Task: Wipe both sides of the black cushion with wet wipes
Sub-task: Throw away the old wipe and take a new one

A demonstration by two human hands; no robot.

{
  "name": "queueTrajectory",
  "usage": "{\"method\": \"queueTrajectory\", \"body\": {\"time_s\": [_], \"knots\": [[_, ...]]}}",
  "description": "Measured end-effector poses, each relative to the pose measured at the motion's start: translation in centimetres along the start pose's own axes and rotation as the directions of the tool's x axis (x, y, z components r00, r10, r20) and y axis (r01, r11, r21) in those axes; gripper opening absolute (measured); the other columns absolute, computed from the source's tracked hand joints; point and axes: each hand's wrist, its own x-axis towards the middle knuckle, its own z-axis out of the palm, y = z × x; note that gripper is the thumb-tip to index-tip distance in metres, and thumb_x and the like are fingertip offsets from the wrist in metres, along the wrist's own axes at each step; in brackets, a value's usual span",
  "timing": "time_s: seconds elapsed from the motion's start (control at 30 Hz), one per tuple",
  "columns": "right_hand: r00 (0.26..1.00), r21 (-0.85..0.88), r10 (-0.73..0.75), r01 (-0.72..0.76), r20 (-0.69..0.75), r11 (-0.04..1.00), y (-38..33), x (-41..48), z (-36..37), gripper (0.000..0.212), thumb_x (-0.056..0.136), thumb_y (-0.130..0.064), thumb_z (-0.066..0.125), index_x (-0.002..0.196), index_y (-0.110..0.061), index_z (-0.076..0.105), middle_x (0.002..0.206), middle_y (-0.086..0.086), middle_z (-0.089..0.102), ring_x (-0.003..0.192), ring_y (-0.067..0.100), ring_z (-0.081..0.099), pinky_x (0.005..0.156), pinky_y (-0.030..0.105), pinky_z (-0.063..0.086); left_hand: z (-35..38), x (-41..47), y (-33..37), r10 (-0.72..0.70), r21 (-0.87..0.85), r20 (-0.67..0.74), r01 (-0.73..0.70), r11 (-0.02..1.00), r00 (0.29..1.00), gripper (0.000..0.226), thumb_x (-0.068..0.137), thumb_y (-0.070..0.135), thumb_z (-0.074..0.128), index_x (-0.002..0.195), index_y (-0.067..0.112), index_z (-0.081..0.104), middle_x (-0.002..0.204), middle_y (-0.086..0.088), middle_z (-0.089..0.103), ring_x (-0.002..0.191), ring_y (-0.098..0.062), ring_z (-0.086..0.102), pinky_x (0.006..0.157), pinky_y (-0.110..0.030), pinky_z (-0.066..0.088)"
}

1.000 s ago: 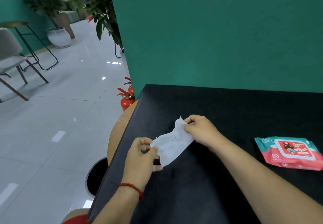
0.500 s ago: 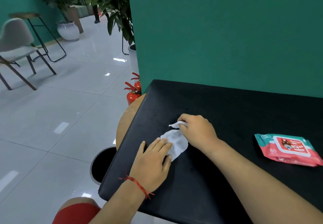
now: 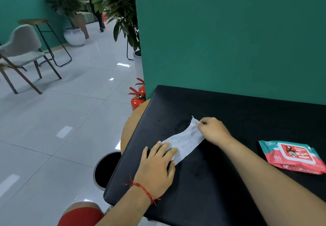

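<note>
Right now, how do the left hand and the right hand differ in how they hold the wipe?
The left hand lies flat, fingers straight, pressing the near end of the wipe onto the black cushion; the right hand has curled fingers pinching the far end. The left hand sits nearer the cushion's left edge, the right hand farther in. The left wrist wears a red string; the right wrist is bare. Both touch the same wipe.
</note>
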Motion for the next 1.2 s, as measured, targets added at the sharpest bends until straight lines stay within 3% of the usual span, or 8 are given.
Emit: {"method": "queueTrajectory", "body": {"time_s": [0.07,0.17,0.4,0.6,0.77,1.03,1.1,1.2], "knots": [[0.999,0.037,0.000,-0.002,0.054,0.999,-0.6,0.1,0.1,0.026,0.083,-0.030,0.050,0.083,-0.027,0.076,0.088,-0.004,0.075,0.083,0.018,0.069,0.074,0.038,0.057,-0.1,0.0,0.0,0.014,-0.027,-0.004,-0.014,1.000,1.000,0.049,0.105,0.045,0.028,0.151,0.044,0.043,0.165,0.018,0.032,0.159,-0.011,0.015,0.128,-0.053,0.020],[0.997,0.012,-0.062,0.061,0.050,0.998,-1.4,0.1,0.5,0.030,0.078,-0.030,0.049,0.085,-0.017,0.075,0.089,0.003,0.075,0.073,0.020,0.062,0.065,0.034,0.049,0.0,0.0,0.0,0.033,-0.053,-0.010,-0.034,0.998,0.999,0.048,0.103,0.043,0.032,0.149,0.042,0.047,0.162,0.020,0.037,0.157,-0.005,0.019,0.128,-0.051,0.020],[0.950,-0.082,-0.310,0.307,-0.032,0.948,-2.7,-3.4,2.9,0.033,0.101,-0.040,0.047,0.082,-0.027,0.069,0.069,-0.006,0.065,0.070,0.016,0.064,0.063,0.041,0.055,-0.1,0.0,0.0,0.019,-0.088,-0.013,-0.020,0.996,1.000,0.051,0.102,0.045,0.034,0.151,0.041,0.045,0.160,0.020,0.041,0.153,-0.002,0.025,0.128,-0.049,0.021],[0.876,-0.184,-0.476,0.481,0.075,0.857,-0.5,-6.4,6.3,0.020,0.105,-0.043,0.051,0.120,-0.039,0.063,0.105,-0.019,0.069,0.092,0.010,0.064,0.078,0.034,0.053,-0.2,0.0,-0.1,0.013,-0.130,-0.054,-0.020,0.991,0.998,0.048,0.101,0.044,0.039,0.146,0.038,0.051,0.154,0.022,0.046,0.152,0.000,0.025,0.128,-0.046,0.022],[0.867,-0.009,-0.497,0.497,-0.041,0.868,1.1,-8.4,7.4,0.052,0.100,-0.034,0.065,0.149,-0.040,0.049,0.138,-0.031,0.055,0.121,-0.003,0.054,0.104,0.031,0.047,0.2,0.0,-0.5,-0.039,-0.211,-0.094,0.018,0.977,0.995,0.051,0.100,0.045,0.041,0.147,0.031,0.055,0.155,0.017,0.048,0.153,-0.002,0.027,0.128,-0.038,0.024],[0.863,0.161,-0.415,0.471,-0.288,0.867,-0.8,-7.7,7.2,0.028,0.103,-0.026,0.061,0.128,-0.036,0.069,0.122,-0.026,0.068,0.111,-0.002,0.062,0.092,0.024,0.053,0.0,0.0,-0.4,-0.070,-0.255,-0.171,0.024,0.967,0.983,0.039,0.097,0.031,0.052,0.134,0.028,0.064,0.134,0.014,0.059,0.129,-0.002,0.047,0.119,-0.028,0.033],[0.818,0.082,-0.519,0.551,-0.249,0.830,-1.3,-7.7,7.4,0.034,0.105,-0.024,0.059,0.137,-0.034,0.064,0.128,-0.024,0.065,0.115,0.000,0.059,0.096,0.025,0.050,-0.3,0.1,-0.3,-0.090,-0.302,-0.170,0.035,0.953,0.981,0.034,0.096,0.026,0.054,0.128,0.029,0.063,0.126,0.018,0.062,0.123,0.002,0.049,0.117,-0.024,0.034],[0.721,-0.097,-0.692,0.687,-0.030,0.720,0.0,-8.3,8.2,0.062,0.100,-0.009,0.057,0.153,-0.038,0.047,0.115,-0.035,0.051,0.095,0.003,0.048,0.088,0.025,0.044,-0.8,0.0,-0.2,-0.129,-0.367,-0.139,0.070,0.927,0.982,0.024,0.094,0.019,0.052,0.113,0.033,0.058,0.109,0.020,0.061,0.111,-0.002,0.055,0.107,-0.026,0.042]]}}
